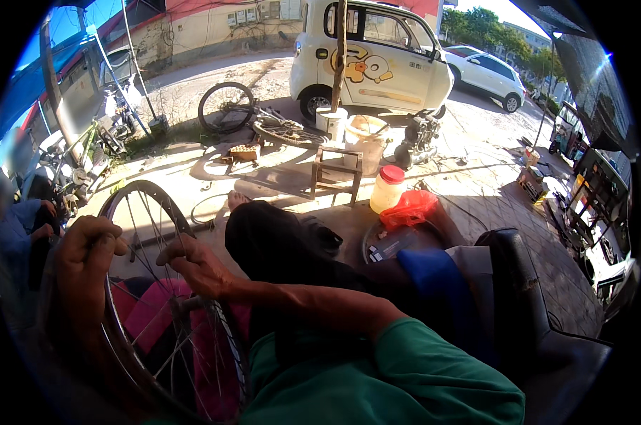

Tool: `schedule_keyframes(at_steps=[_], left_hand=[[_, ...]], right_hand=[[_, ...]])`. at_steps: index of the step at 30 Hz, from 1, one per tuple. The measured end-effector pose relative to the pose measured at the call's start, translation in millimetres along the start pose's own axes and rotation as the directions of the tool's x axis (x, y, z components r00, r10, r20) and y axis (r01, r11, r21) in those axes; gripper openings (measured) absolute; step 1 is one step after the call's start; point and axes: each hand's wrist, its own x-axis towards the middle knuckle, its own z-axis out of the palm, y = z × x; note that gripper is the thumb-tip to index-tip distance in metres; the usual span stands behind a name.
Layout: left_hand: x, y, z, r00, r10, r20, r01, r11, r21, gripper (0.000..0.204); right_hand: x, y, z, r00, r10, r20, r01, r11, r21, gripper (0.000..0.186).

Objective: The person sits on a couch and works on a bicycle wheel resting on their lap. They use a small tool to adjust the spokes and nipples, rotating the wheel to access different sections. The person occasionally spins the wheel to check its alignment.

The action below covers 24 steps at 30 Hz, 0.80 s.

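Top centre of the frame, biggest thing out there: a small white car (377,60) with an orange-and-yellow cartoon decal on its door, a second white car (487,73) behind it at upper right. In front of it a bicycle wheel (226,108) stands beside another lying flat, and a bare wooden stool (336,172) sits mid-frame.

Down to the lower left, where the action is: a spoked wheel (161,297), bare rim with no tyre on it, stands upright across the person's lap, filling the lower-left quarter. By my reading the job is mid-way; the wheel is stripped and being worked on at the spokes, with tyre fitting left to do.

Left hand (87,269) is closed tight around the rim at the far left. Right hand (196,268) reaches in at centre-left, fingers pinched together among the spokes; whether they grip a spoke or a small tool, I cannot tell.

Smaller items, centre-right: a pale yellow plastic jar (387,190) with a red lid, a crumpled red plastic bag (409,207) just beside it, and a dark round tin (391,244) bearing a small white label.
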Motion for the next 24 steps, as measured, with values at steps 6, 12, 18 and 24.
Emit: schedule_keyframes(at_steps=[6,12,18,24], left_hand=[[3.7,-10.0,-6.7,1.0,0.0,-0.012,-0.001,0.998,-0.056,0.011],[4.2,-8.2,-3.5,0.999,-0.006,-0.033,0.0,0.986,-0.165,0.013],[3.7,-4.5,-0.4,0.998,0.064,0.031,-0.056,0.978,-0.199,0.015],[1.0,-7.1,-10.6,0.997,0.069,0.026,-0.065,0.988,-0.138,0.016]], right_hand=[[4.5,-29.5,30.7,0.982,-0.189,-0.027,0.191,0.971,0.146,0.019],[19.1,-21.8,39.3,0.992,0.053,-0.114,0.016,0.847,0.532,0.016],[23.0,-18.0,25.7,0.961,0.149,-0.233,0.015,0.814,0.581,0.03],[29.3,-22.3,27.0,0.953,0.271,-0.133,-0.117,0.737,0.665,0.032]])
